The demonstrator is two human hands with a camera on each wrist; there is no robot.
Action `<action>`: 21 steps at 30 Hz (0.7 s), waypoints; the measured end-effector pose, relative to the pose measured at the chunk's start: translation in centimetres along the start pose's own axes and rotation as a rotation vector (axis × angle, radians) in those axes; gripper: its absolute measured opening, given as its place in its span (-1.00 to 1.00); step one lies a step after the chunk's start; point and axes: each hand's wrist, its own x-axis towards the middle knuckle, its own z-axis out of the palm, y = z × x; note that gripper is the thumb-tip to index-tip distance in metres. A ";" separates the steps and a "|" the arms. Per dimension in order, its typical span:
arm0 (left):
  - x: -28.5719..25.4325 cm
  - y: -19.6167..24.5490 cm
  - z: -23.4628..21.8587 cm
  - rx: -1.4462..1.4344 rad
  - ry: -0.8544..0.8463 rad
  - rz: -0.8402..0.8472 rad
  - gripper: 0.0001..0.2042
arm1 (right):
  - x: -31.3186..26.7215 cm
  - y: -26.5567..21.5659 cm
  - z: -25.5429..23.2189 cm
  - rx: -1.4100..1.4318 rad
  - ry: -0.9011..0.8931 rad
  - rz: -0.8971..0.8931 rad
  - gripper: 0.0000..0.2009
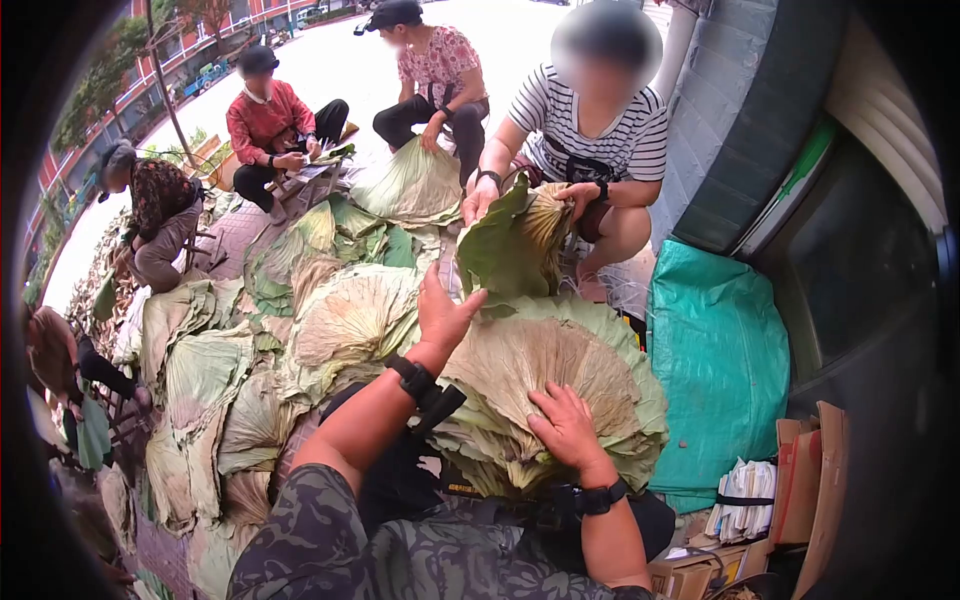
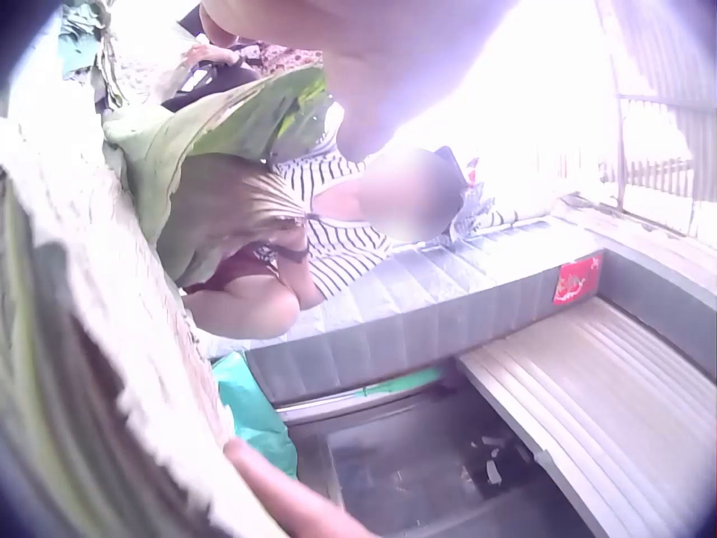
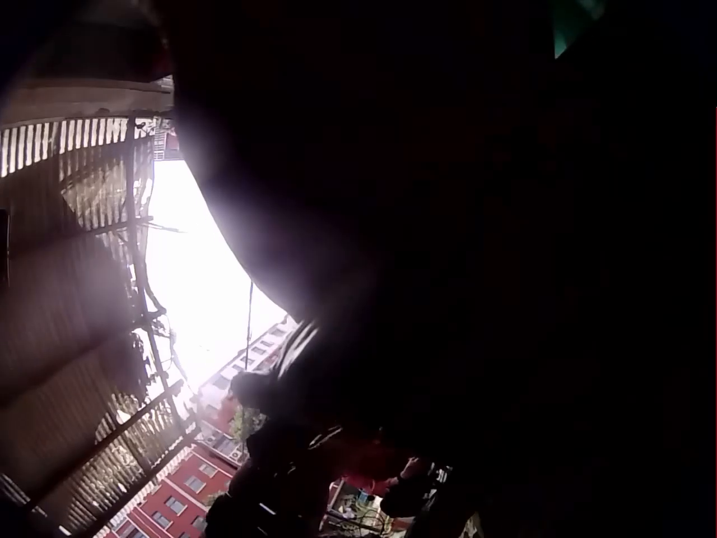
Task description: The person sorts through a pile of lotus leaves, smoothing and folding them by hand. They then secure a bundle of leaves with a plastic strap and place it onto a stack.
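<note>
A thick stack of large dried leaves lies in front of the person's lap. The right hand rests on the top leaf with its fingers spread. Raised above the stack's left edge, the left hand holds nothing, thumb and fingers apart. Just beyond it, a person in a striped shirt holds a folded green and brown leaf in both hands. The left wrist view shows that folded leaf and part of the left hand at the top and bottom edges. The right wrist view is mostly dark, its hand not distinguishable.
Many large leaves cover the ground at the left. Several other people sit or squat around them. A green tarp lies at the right, beside a bundle of papers and cardboard. A grey wall stands behind.
</note>
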 end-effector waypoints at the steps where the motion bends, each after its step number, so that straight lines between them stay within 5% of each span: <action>1: 1.6 -0.5 0.8 0.010 0.030 -0.037 -0.09 | 0.0 -0.2 -0.1 -0.005 0.001 0.004 -0.51; 4: 4.9 -1.9 3.0 -0.013 0.067 -0.115 -0.16 | -0.2 -0.2 0.2 -0.012 0.020 0.002 -0.51; 7: 7.0 -4.4 5.0 -0.250 -0.232 -0.046 -0.69 | 0.0 -0.2 0.2 -0.004 0.030 0.001 -0.52; 10: 7.1 -5.3 5.8 -0.437 -0.111 0.009 -0.79 | -0.1 0.2 0.6 -0.003 0.041 -0.007 -0.52; 18: 4.5 1.7 -2.0 -0.460 0.031 0.183 -0.83 | -0.2 0.1 0.4 0.017 0.071 -0.015 -0.53; 21: 0.7 5.3 -4.7 -0.234 0.012 0.618 -0.86 | 0.1 0.3 0.4 -0.021 0.084 -0.015 -0.51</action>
